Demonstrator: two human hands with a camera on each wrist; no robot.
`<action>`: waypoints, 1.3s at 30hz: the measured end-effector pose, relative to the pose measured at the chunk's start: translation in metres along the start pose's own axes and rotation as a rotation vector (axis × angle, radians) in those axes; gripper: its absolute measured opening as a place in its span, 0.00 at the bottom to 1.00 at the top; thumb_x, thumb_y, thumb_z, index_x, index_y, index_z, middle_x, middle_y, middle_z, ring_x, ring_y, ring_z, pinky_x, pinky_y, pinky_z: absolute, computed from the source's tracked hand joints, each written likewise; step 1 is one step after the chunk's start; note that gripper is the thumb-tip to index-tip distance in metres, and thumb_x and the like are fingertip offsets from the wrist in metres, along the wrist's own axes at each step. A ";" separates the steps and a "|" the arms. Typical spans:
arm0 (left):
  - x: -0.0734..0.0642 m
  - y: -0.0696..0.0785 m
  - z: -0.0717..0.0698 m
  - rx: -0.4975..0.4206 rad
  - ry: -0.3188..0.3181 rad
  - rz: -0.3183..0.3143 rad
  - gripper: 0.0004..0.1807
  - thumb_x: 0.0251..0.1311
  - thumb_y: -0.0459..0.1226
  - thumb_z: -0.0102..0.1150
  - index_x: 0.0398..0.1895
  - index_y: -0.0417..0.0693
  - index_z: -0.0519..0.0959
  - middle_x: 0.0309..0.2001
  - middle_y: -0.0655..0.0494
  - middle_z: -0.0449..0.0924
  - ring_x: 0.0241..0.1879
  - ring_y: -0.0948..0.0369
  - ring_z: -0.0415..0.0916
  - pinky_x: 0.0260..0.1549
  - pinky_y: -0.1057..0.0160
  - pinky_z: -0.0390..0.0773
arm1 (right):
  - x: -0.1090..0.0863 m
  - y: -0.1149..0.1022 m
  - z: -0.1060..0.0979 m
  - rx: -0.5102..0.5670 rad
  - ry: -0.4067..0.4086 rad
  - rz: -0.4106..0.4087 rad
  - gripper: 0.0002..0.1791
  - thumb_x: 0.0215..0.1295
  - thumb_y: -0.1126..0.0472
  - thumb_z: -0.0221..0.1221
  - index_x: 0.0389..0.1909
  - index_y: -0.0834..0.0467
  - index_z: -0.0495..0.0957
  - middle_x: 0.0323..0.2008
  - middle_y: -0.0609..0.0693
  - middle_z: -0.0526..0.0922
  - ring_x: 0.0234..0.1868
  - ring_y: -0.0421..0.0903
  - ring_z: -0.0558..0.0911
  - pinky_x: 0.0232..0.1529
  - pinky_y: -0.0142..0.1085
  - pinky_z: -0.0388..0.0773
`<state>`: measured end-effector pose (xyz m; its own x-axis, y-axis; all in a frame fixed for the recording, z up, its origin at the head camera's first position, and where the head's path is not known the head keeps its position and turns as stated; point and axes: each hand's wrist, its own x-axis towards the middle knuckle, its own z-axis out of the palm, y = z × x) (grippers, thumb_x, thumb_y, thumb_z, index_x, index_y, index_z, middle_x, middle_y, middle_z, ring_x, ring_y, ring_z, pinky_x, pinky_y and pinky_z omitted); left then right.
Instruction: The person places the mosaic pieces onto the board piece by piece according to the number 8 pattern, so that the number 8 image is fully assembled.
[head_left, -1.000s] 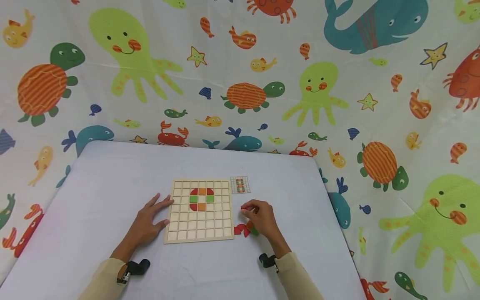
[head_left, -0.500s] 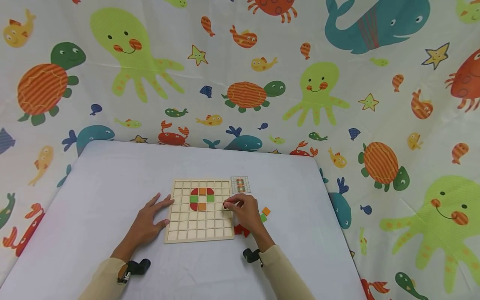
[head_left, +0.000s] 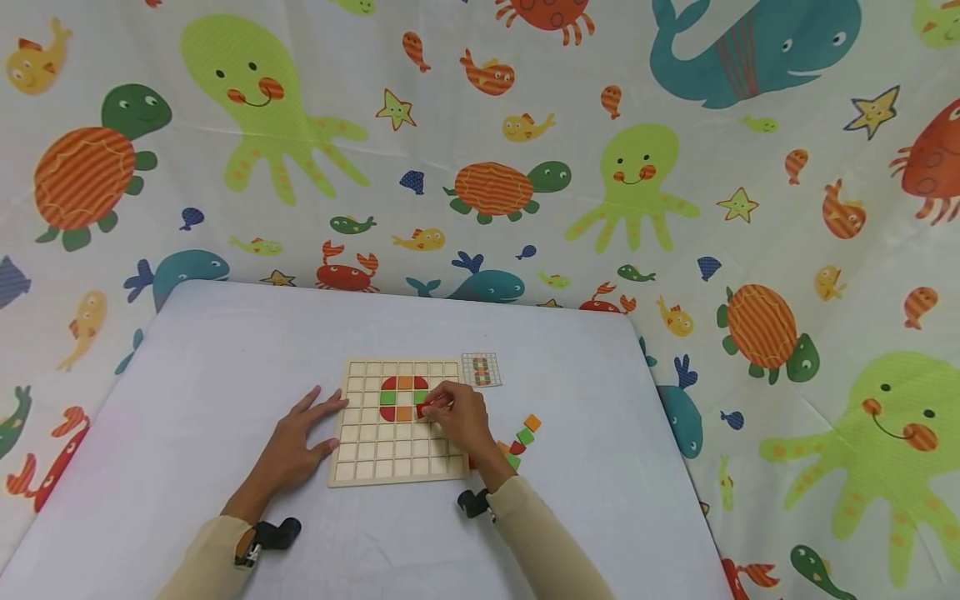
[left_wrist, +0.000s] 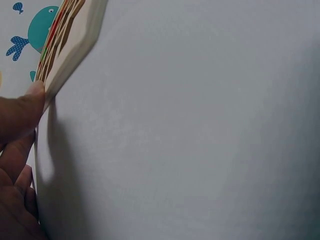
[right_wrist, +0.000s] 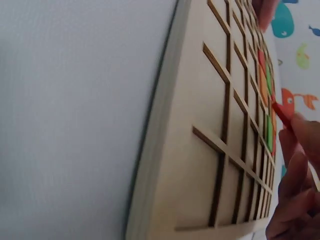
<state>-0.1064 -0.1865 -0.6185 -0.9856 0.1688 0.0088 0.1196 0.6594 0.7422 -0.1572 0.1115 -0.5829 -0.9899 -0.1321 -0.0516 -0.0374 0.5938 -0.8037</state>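
Note:
A wooden grid board (head_left: 367, 468) lies on the white table. Red, orange (head_left: 404, 413) and green (head_left: 387, 397) tiles form a ring in its upper middle cells. With thumb and fingers my right hand (head_left: 463, 421) pinches a red tile (head_left: 422, 410) over the ring's lower right corner; the right wrist view shows this red tile (right_wrist: 283, 115) tilted, its tip at the grid. Whether it touches the cell, I cannot tell. My left hand (head_left: 291, 446) rests with spread fingers against the board's left edge; the left wrist view has its thumb (left_wrist: 35, 95) touching the rim.
A small printed pattern card (head_left: 482, 370) lies by the board's upper right corner. Loose tiles lie right of the board, among them an orange tile (head_left: 532, 422), a green tile (head_left: 526, 436) and a red tile (head_left: 517, 448); my right forearm partly hides the group.
My right hand has carried the red tile leftward from beside the board to the ring's lower right corner, uncovering more loose tiles. The left hand has stayed in place.

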 end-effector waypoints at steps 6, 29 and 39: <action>0.001 0.000 0.001 0.000 0.005 0.005 0.40 0.59 0.31 0.73 0.77 0.52 0.73 0.81 0.44 0.64 0.84 0.35 0.46 0.74 0.21 0.53 | 0.002 -0.002 0.010 -0.071 0.039 0.057 0.04 0.64 0.57 0.75 0.33 0.49 0.88 0.25 0.41 0.85 0.26 0.35 0.79 0.27 0.32 0.72; 0.001 0.000 -0.002 -0.005 0.003 0.006 0.41 0.59 0.30 0.74 0.77 0.53 0.73 0.81 0.44 0.64 0.84 0.35 0.47 0.72 0.20 0.54 | 0.004 0.001 0.018 -0.110 0.022 0.027 0.03 0.66 0.59 0.73 0.32 0.49 0.91 0.27 0.38 0.87 0.28 0.31 0.78 0.30 0.29 0.74; 0.000 -0.001 0.000 -0.004 0.004 0.012 0.40 0.59 0.30 0.74 0.76 0.52 0.73 0.81 0.44 0.65 0.84 0.35 0.47 0.72 0.20 0.54 | 0.000 0.004 0.000 -0.010 0.056 -0.035 0.08 0.65 0.59 0.74 0.43 0.51 0.90 0.28 0.44 0.87 0.26 0.34 0.80 0.27 0.29 0.77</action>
<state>-0.1069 -0.1875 -0.6191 -0.9845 0.1740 0.0207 0.1314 0.6545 0.7445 -0.1573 0.1137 -0.5860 -0.9940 -0.1089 0.0101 -0.0735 0.5974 -0.7986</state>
